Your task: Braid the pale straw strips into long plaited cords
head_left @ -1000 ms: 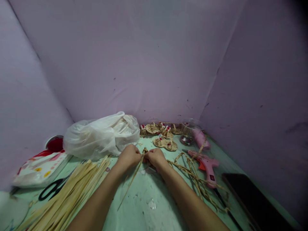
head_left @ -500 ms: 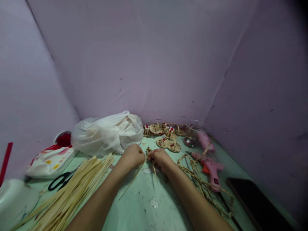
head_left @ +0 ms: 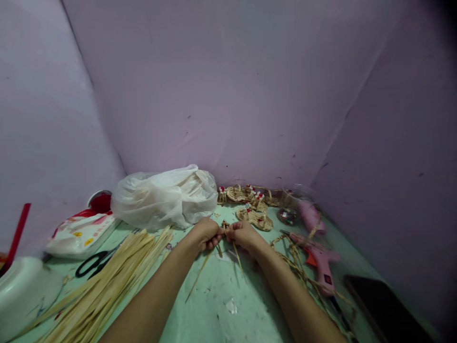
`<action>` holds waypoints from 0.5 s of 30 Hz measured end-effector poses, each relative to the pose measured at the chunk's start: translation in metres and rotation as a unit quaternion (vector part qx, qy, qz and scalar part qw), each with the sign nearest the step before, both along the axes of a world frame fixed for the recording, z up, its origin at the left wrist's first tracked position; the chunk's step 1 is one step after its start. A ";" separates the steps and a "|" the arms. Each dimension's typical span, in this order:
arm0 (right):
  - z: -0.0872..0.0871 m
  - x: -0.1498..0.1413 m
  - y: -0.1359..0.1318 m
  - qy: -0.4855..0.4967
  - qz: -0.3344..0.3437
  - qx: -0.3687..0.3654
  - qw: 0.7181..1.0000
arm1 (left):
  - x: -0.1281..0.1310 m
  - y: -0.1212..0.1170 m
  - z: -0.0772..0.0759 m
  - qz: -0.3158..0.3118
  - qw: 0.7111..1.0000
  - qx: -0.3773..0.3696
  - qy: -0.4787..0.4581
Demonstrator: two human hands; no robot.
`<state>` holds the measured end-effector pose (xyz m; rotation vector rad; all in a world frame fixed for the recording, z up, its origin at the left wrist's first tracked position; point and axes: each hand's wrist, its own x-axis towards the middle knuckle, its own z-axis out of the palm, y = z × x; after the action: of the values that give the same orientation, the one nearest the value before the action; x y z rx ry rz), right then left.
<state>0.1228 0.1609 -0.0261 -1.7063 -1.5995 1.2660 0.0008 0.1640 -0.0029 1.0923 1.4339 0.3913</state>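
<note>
My left hand and my right hand meet over the middle of the table, fingers pinched close together. Between them are thin straw strips, whose loose ends hang down below both hands. A small knotted bit at their upper end shows just beyond the fingertips. Exactly how the strips cross is hidden by the fingers. Just past my right hand lies a small woven straw slipper with red and white beads. More beaded woven slippers sit behind it against the wall.
At left are a bundle of flat straw strips, black-handled scissors, a wipes pack and a white plastic bag. At right lie braided straw cord, a pink glue gun, a pink spool and a dark phone.
My hands have come closer together, the left one turning so its curled fingers show. The hanging strip ends have shifted. The whole view has moved slightly, with things now further right.
</note>
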 end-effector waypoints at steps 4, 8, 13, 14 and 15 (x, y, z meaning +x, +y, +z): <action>0.005 0.003 -0.005 -0.217 0.075 0.172 0.958 | 0.002 0.000 -0.001 0.007 0.999 0.026 0.031; 0.017 0.000 -0.015 -0.327 0.095 0.197 0.919 | 0.006 -0.004 0.002 0.026 0.996 0.068 0.057; 0.030 -0.004 -0.020 -0.370 0.068 0.152 0.914 | 0.009 -0.008 0.004 0.030 0.993 0.096 0.070; 0.032 -0.004 -0.020 -0.371 0.059 0.136 0.917 | 0.009 -0.009 0.003 0.030 0.992 0.099 0.075; 0.034 -0.005 -0.021 -0.368 0.052 0.122 0.920 | 0.009 -0.008 0.003 0.030 0.991 0.099 0.079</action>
<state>0.1179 0.1404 0.0075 -2.0753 -2.1658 0.4161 0.0098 0.1558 -0.0002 1.2646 1.5965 0.5070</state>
